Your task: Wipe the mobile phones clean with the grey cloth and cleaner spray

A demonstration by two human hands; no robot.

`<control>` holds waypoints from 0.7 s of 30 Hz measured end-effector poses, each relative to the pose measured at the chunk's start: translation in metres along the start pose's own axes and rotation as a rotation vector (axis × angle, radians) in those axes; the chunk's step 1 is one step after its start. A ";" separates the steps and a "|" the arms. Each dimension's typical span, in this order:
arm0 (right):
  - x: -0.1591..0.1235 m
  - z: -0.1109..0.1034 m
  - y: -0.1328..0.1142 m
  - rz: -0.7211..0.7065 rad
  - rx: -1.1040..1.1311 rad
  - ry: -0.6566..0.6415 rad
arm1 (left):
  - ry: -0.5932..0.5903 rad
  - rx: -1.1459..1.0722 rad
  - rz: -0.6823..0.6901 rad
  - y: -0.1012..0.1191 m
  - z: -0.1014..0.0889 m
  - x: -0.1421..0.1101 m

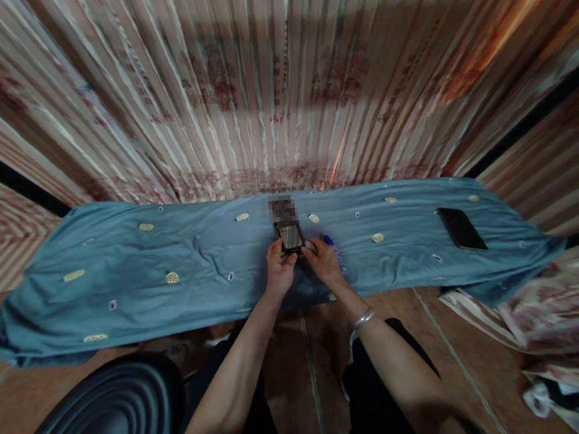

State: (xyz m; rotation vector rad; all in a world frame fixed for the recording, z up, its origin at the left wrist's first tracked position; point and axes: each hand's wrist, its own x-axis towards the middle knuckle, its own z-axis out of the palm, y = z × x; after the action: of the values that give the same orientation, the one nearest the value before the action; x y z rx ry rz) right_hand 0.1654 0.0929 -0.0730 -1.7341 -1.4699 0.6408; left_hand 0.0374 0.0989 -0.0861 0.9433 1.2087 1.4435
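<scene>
A small black flip-open case (291,237), with a shiny mirror-like panel facing up, is held over the blue cloth in front of me. Its far part is blurred out by blocks. My left hand (279,269) grips the case at its near left edge, thumb on the front. At the near right corner, my right hand (321,260) has its fingers closed on the same case. A small pale patch shows by the right fingertips, too small to name. Just right of that hand lies a blue-and-white object (328,240), partly hidden behind it.
The patterned blue cloth (201,240) covers a long, narrow table. A black phone-like slab (461,229) lies on its right part. Pleated curtains (260,99) hang behind and at both sides. A black round ridged stool (100,426) stands at the lower left on the tiled floor.
</scene>
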 end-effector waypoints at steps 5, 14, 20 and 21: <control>0.002 0.003 0.001 -0.021 -0.009 0.031 | 0.002 0.004 0.013 -0.001 0.000 0.002; 0.004 0.000 -0.004 -0.002 -0.060 0.012 | 0.032 0.054 0.026 0.006 0.000 0.005; 0.003 -0.002 -0.006 0.009 -0.050 0.003 | 0.029 0.082 0.007 0.007 0.000 0.005; 0.002 -0.003 -0.006 0.007 -0.046 0.000 | 0.035 0.082 0.002 0.007 0.000 0.005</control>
State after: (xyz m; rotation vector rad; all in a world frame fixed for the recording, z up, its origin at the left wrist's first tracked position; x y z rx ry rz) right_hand 0.1649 0.0943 -0.0663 -1.7754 -1.4894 0.6148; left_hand 0.0346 0.1034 -0.0797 0.9779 1.3016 1.4264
